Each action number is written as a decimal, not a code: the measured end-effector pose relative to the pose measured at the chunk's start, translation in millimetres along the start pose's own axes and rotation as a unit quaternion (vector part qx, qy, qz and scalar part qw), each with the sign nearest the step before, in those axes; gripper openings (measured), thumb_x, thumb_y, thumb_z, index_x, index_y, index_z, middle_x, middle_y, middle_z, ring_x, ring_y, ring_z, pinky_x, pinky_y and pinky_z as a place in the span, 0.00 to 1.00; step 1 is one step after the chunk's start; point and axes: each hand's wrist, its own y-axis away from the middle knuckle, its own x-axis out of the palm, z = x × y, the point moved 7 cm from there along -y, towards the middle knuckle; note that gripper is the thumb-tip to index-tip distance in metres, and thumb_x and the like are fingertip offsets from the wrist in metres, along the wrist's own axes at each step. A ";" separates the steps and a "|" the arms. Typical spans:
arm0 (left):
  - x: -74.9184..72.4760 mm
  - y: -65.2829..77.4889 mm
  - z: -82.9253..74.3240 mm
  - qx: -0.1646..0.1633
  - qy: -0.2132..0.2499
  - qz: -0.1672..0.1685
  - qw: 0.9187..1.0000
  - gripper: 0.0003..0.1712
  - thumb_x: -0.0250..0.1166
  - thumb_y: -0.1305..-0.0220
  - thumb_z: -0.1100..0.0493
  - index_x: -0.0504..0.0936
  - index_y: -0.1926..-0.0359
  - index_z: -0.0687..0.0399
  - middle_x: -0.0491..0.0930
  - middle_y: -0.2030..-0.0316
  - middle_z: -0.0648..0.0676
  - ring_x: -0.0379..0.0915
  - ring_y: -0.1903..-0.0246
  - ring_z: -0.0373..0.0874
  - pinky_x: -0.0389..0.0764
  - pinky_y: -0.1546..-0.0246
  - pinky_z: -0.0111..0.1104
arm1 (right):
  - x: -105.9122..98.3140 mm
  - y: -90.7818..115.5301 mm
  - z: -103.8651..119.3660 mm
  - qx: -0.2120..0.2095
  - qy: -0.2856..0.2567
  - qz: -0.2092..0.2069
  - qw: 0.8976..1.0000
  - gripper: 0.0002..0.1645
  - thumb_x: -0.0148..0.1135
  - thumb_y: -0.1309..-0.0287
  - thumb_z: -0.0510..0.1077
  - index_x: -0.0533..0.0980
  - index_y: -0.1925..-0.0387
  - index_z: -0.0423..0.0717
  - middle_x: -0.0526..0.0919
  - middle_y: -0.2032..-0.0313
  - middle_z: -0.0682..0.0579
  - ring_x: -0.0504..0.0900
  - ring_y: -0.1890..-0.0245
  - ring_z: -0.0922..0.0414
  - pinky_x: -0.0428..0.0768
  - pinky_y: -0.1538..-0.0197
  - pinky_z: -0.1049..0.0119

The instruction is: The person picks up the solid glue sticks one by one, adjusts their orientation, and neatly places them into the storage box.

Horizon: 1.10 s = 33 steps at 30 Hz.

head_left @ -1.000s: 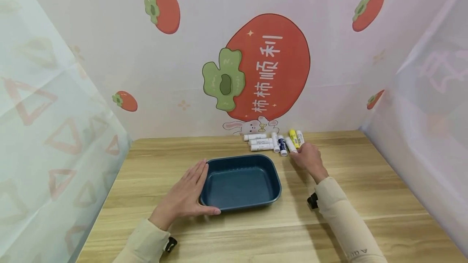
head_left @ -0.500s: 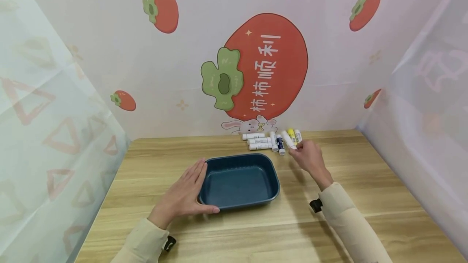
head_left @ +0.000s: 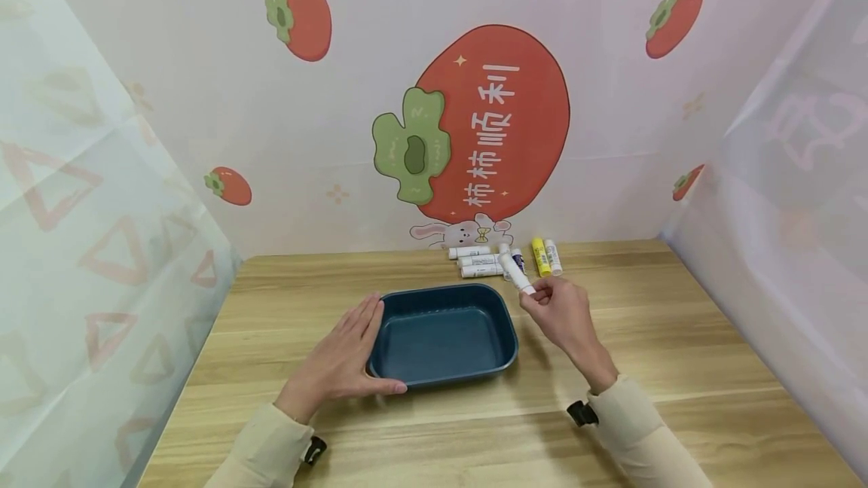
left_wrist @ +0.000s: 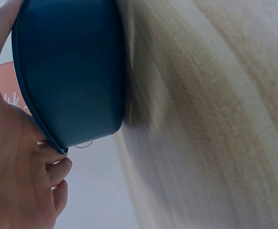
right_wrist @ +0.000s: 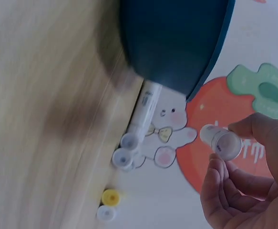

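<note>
My left hand (head_left: 342,356) rests against the left end of the dark blue tray (head_left: 441,345), its fingers straight along the left rim and the thumb along the front edge. Between thumb and fingertips my right hand (head_left: 563,315) pinches one end of a white glue stick (head_left: 517,276), raised off the table near the tray's back right corner. The right wrist view shows that glue stick (right_wrist: 227,144) end-on. Behind it lies a navy glue stick (head_left: 518,259), partly hidden. Nothing lies inside the tray.
Several white glue sticks (head_left: 480,270) lie sideways at the table's back edge, behind the tray. To their right are a yellow glue stick (head_left: 541,257) and a white one (head_left: 553,257). A printed backdrop (head_left: 325,111) rises behind the wooden table (head_left: 678,345).
My right hand has lifted the white glue stick from beside the yellow one and brought it left and nearer, toward the tray. The left hand stays at the tray.
</note>
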 end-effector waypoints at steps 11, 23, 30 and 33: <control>1.9 0.0 0.9 -0.001 -0.002 0.006 1.000 0.80 0.61 0.48 0.12 0.48 0.17 0.69 0.45 0.16 0.66 0.44 0.15 0.61 0.57 0.18 0.57 | 20.4 27.7 43.7 -0.021 -0.010 0.009 1.000 0.10 0.77 0.44 0.42 0.86 0.65 0.39 0.88 0.73 0.50 0.82 0.76 0.63 0.81 0.72 0.75; 1.4 0.7 1.8 0.000 -0.001 -0.001 1.000 0.80 0.61 0.47 0.12 0.48 0.17 0.69 0.46 0.16 0.66 0.45 0.16 0.61 0.57 0.18 0.56 | 69.2 48.3 79.7 -0.028 -0.039 0.047 0.998 0.09 0.77 0.45 0.41 0.86 0.67 0.39 0.88 0.74 0.53 0.82 0.77 0.69 0.82 0.73 0.76; 0.0 0.0 1.0 -0.002 0.000 0.000 1.000 0.80 0.62 0.48 0.13 0.49 0.17 0.69 0.47 0.16 0.67 0.46 0.16 0.61 0.58 0.18 0.56 | 95.5 58.4 93.1 -0.027 -0.037 0.089 0.995 0.09 0.75 0.43 0.43 0.86 0.65 0.41 0.88 0.73 0.54 0.80 0.77 0.70 0.80 0.75 0.76; -0.2 -0.4 0.5 -0.001 -0.001 0.001 1.000 0.79 0.62 0.48 0.13 0.49 0.17 0.69 0.47 0.16 0.67 0.46 0.16 0.61 0.58 0.18 0.56 | 105.3 60.6 98.4 -0.019 -0.054 0.118 0.991 0.10 0.74 0.41 0.44 0.86 0.63 0.40 0.88 0.73 0.54 0.80 0.78 0.69 0.80 0.77 0.75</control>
